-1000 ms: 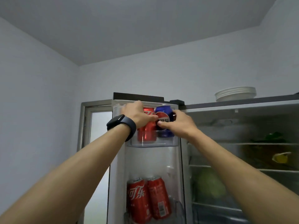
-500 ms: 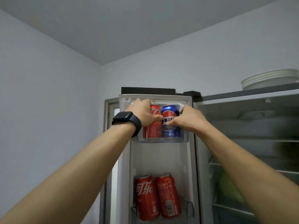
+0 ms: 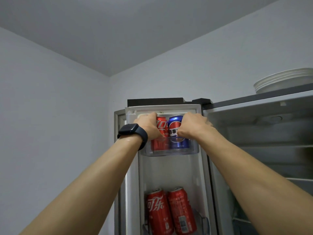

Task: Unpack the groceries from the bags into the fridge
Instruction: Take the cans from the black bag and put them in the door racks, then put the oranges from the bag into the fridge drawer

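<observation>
Both hands are up at the top bin of the door. The left hand (image 3: 149,128) is curled round the red can (image 3: 161,123), and the right hand (image 3: 192,126) is curled round the blue can (image 3: 176,123). A black watch (image 3: 133,133) sits on the left wrist. Each hand hides its can's outer side. The clear bin (image 3: 193,150) wall crosses in front of both cans' lower halves, which show through it.

Both cans stand upright in the bin, side by side and touching. Their long axes are vertical, their tops sit just under the door's upper frame, and their labels face the camera. The red can has white script. The blue can has a round red, white and blue emblem with dark characters on its white band.

Further down the door (image 3: 169,170), two lower cans (image 3: 159,211) stand together, tipped slightly left. To the right, the fridge (image 3: 254,107) is open, its shelves dim. White plates (image 3: 284,80) are stacked on its top.
</observation>
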Action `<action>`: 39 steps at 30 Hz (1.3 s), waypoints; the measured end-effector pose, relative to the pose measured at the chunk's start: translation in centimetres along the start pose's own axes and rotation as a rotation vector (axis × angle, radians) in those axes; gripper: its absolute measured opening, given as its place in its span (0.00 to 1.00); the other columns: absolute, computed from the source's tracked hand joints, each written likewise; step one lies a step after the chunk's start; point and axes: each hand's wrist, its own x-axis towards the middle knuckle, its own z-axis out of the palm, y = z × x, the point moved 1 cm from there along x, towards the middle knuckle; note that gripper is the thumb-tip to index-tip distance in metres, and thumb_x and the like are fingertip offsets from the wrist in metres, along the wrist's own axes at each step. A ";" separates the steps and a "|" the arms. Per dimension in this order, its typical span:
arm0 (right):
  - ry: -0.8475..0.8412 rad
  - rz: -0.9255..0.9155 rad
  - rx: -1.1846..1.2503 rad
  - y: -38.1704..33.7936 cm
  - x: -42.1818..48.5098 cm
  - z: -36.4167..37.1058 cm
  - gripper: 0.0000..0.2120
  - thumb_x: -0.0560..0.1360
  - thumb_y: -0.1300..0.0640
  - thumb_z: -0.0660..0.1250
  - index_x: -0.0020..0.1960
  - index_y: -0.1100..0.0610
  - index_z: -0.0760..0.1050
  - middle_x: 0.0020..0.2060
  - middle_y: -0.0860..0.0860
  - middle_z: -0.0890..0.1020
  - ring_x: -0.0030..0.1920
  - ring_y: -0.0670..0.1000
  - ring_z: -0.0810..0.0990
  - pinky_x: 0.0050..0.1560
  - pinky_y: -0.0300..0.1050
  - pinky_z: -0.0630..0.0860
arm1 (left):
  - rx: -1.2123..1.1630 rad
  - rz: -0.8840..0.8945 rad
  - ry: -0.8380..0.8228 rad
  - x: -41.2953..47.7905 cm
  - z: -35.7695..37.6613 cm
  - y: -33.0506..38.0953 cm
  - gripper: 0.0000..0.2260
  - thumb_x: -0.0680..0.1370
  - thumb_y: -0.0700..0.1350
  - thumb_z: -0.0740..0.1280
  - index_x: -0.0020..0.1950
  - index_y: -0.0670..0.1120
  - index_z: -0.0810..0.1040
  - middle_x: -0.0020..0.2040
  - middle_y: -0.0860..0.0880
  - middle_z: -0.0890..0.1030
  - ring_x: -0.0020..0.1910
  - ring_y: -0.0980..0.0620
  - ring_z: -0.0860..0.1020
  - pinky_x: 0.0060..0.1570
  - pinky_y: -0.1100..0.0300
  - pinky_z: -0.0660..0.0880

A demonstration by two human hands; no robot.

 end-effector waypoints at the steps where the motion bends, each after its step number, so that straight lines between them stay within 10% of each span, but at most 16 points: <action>1: 0.017 0.005 0.010 0.1 -0.1 0.1 0.22 0.71 0.51 0.76 0.61 0.56 0.73 0.49 0.55 0.76 0.47 0.57 0.75 0.44 0.47 0.73 | -0.026 -0.003 0.015 -0.2 0.1 -0.1 0.29 0.72 0.53 0.76 0.69 0.49 0.70 0.63 0.46 0.78 0.57 0.46 0.78 0.52 0.55 0.75; 8: 0.377 -0.060 0.273 1.6 -2.6 2.9 0.12 0.77 0.45 0.65 0.54 0.52 0.76 0.50 0.52 0.81 0.50 0.54 0.77 0.47 0.46 0.74 | -0.211 0.124 0.208 -4.2 0.3 -1.7 0.24 0.79 0.57 0.65 0.72 0.50 0.69 0.64 0.48 0.77 0.56 0.53 0.77 0.56 0.57 0.77; 15: 0.631 -0.452 0.495 -0.6 -14.6 10.6 0.15 0.75 0.49 0.66 0.61 0.50 0.79 0.62 0.45 0.80 0.67 0.49 0.71 0.67 0.51 0.69 | 0.103 0.235 0.336 -15.4 4.6 -8.8 0.24 0.77 0.58 0.62 0.72 0.55 0.70 0.66 0.54 0.76 0.64 0.54 0.75 0.55 0.59 0.75; 30: -0.411 -0.543 0.673 -20.5 -42.9 35.9 0.11 0.77 0.52 0.69 0.58 0.49 0.82 0.59 0.42 0.82 0.66 0.44 0.72 0.69 0.33 0.63 | 0.204 -0.460 -0.309 -52.7 8.2 -39.0 0.22 0.76 0.54 0.62 0.70 0.55 0.74 0.67 0.51 0.76 0.66 0.49 0.72 0.67 0.53 0.67; 39: -0.922 -0.764 0.546 -36.2 -58.6 44.9 0.15 0.80 0.45 0.62 0.65 0.44 0.77 0.64 0.40 0.78 0.70 0.45 0.68 0.68 0.43 0.65 | 0.218 -0.850 -0.455 -71.5 2.1 -51.8 0.20 0.80 0.54 0.61 0.72 0.58 0.69 0.71 0.54 0.72 0.70 0.53 0.68 0.69 0.56 0.64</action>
